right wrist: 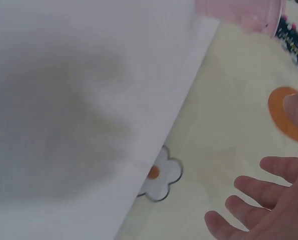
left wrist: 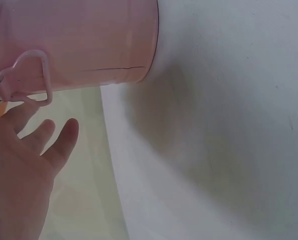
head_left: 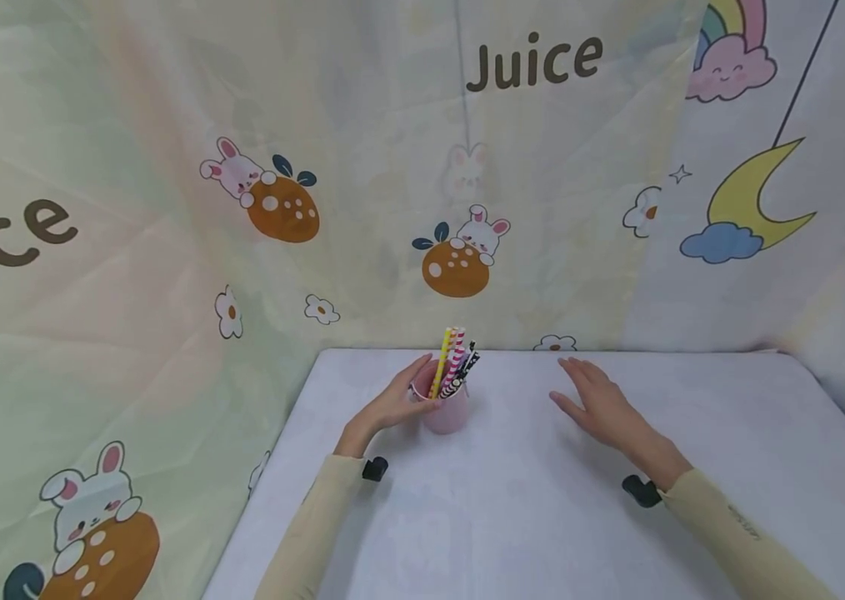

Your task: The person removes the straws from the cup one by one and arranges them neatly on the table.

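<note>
A pink cup with several patterned paper straws stands at the back of the white table. The straws are yellow, pink-striped and black-and-white. My left hand straddles the cup's left side, thumb along the front of the rim and a finger at the back. In the left wrist view, a small wire handle sticks out from the cup's side. Beside it my fingers are spread and loose; the thumb is out of that view. Off to the cup's right, my right hand hovers over the table with fingers extended, holding nothing.
The white table meets a fabric backdrop printed with rabbits, flowers and a moon. Another fabric wall runs along the left edge. Black wrist cameras sit at both wrists.
</note>
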`<control>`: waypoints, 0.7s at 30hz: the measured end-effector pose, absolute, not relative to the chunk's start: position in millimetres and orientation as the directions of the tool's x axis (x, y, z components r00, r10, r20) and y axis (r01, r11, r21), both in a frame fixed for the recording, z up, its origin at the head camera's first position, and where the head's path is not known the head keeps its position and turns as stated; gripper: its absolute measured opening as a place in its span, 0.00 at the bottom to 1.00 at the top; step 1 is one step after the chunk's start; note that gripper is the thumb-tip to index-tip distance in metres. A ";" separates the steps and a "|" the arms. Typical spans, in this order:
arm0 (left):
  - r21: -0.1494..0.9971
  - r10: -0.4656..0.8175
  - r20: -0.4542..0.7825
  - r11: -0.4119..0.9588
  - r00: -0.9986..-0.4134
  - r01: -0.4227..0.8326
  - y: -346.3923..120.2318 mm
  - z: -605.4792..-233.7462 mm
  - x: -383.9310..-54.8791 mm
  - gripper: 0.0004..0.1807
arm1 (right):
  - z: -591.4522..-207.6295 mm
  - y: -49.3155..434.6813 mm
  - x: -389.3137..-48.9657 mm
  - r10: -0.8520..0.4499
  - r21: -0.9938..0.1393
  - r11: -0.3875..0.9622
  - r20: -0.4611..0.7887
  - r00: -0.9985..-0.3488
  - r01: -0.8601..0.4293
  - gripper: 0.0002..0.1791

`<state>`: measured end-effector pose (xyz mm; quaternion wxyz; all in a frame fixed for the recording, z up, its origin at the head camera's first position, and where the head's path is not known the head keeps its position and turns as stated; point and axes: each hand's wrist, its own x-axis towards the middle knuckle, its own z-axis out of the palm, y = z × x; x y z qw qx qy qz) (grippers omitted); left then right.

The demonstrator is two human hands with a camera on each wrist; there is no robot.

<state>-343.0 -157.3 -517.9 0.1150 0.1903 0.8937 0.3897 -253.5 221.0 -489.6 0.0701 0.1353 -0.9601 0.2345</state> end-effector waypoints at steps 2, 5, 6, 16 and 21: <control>0.745 0.435 -0.052 0.616 -0.899 0.255 -157.4 -516.7 -343.0 0.57 | -486.4 212.2 -252.9 -0.250 -0.435 0.841 0.214 -0.944 -0.322 0.40; 0.754 0.442 -0.050 0.605 -0.896 0.256 -157.6 -515.5 -342.9 0.57 | -482.3 199.5 -252.2 -0.269 -0.439 0.832 0.214 -0.939 -0.339 0.39; 0.756 0.445 -0.050 0.601 -0.894 0.257 -157.7 -515.4 -343.2 0.57 | -481.3 195.9 -252.2 -0.272 -0.444 0.829 0.213 -0.938 -0.341 0.39; 0.770 0.452 -0.041 0.582 -0.891 0.261 -156.8 -517.9 -346.5 0.56 | -478.3 164.3 -249.5 -0.290 -0.452 0.807 0.260 -0.921 -0.381 0.33; 0.763 0.450 -0.032 0.588 -0.892 0.269 -158.1 -516.9 -345.4 0.54 | -480.5 147.9 -250.0 -0.280 -0.461 0.801 0.277 -0.919 -0.382 0.30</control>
